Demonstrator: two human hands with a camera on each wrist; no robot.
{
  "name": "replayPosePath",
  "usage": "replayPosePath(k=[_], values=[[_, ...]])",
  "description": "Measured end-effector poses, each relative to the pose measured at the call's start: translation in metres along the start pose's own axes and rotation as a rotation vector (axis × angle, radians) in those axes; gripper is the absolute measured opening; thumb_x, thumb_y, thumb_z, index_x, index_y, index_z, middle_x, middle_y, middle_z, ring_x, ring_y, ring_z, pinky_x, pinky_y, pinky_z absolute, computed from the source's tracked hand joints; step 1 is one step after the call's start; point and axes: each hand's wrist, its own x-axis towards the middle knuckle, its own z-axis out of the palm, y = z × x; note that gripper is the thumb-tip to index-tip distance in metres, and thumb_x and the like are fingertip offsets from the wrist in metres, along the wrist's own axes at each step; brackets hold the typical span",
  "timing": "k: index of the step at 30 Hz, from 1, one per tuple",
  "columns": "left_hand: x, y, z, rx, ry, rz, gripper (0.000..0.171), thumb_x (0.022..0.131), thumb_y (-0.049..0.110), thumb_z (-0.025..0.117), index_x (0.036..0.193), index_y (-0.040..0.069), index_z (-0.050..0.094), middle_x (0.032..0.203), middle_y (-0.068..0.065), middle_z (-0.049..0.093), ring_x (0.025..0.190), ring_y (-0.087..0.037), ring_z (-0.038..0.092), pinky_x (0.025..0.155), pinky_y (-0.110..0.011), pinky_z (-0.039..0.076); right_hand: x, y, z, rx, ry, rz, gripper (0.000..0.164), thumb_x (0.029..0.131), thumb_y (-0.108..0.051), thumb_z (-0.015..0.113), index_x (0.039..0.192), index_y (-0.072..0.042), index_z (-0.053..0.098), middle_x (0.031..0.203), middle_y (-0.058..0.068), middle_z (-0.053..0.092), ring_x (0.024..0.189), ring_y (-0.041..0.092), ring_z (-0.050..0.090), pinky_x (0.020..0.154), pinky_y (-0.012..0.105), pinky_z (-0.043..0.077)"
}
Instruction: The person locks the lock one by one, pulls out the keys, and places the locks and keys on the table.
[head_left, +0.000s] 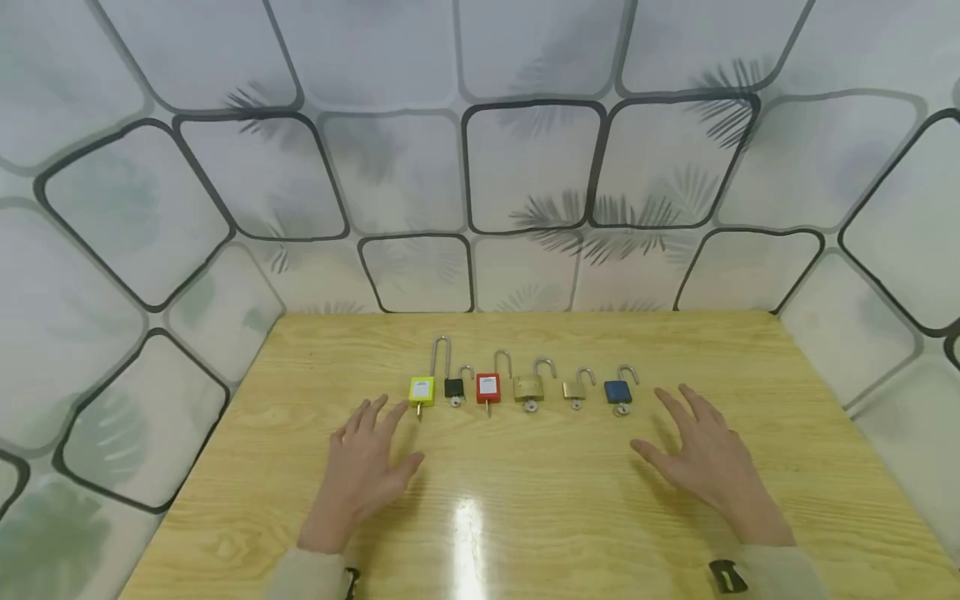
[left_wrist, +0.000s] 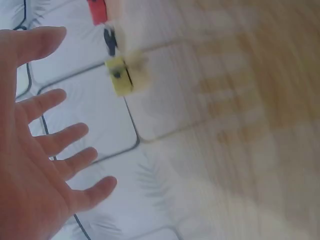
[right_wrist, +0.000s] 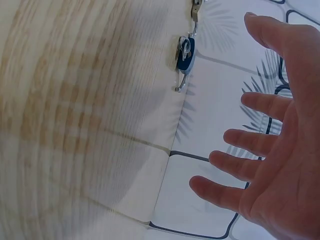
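Observation:
Several padlocks lie in a row across the wooden table, each with its shackle raised and a key at its base. From left to right come a yellow padlock (head_left: 422, 392) with a long shackle, a small black padlock (head_left: 453, 388), a red padlock (head_left: 488, 389), a larger brass padlock (head_left: 528, 387), a smaller brass padlock (head_left: 573, 391) and a blue padlock (head_left: 618, 392). My left hand (head_left: 366, 462), fingers spread and holding nothing, is nearest the yellow one. Beyond the blue padlock's right side, my right hand (head_left: 708, 458) is likewise spread and holds nothing.
The wooden table (head_left: 555, 517) meets a patterned wall covering (head_left: 525, 275) at its back edge, and similar panels rise at both sides. A bright light reflection lies on the table's near middle.

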Motion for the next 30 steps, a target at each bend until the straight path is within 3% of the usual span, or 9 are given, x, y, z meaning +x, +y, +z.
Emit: replayPosePath(k=[8,17,24,30], values=[[0.019,0.035,0.018,-0.1,0.013,0.157,0.067,0.082,0.042,0.069,0.14,0.015,0.05,0.141,-0.022,0.048,0.127,-0.041,0.04,0.089,-0.067,0.043,-0.002,0.003,-0.002,0.013,0.008,0.001,0.089,0.085,-0.063,0.059,0.147,-0.004,0.036,0.146,0.037,0.03,0.121,0.063,0.031,0.076,0.086,0.034],[0.042,0.068,0.034,-0.107,-0.066,0.299,0.065,0.084,0.042,0.067,0.141,0.018,0.048,0.141,-0.017,0.048,0.128,-0.035,0.04,0.092,-0.064,0.042,-0.005,0.004,-0.004,0.018,0.011,0.005,0.089,0.085,-0.063,0.059,0.146,-0.003,0.036,0.145,0.038,0.031,0.119,0.063,0.033,0.074,0.082,0.039],[0.059,0.086,0.044,-0.142,-0.121,0.385,0.059,0.09,0.039,0.063,0.142,0.015,0.047,0.144,-0.018,0.045,0.129,-0.036,0.04,0.095,-0.065,0.042,-0.009,0.008,-0.004,0.031,-0.003,0.023,0.086,0.087,-0.062,0.058,0.146,-0.002,0.037,0.144,0.039,0.032,0.119,0.062,0.033,0.077,0.082,0.038],[0.077,0.1,0.052,-0.18,-0.09,0.433,0.051,0.094,0.031,0.061,0.14,0.012,0.047,0.143,-0.015,0.047,0.13,-0.03,0.04,0.097,-0.063,0.043,-0.01,0.011,-0.005,0.032,-0.026,0.041,0.087,0.087,-0.063,0.056,0.145,-0.002,0.036,0.144,0.038,0.032,0.119,0.062,0.033,0.078,0.082,0.036]])
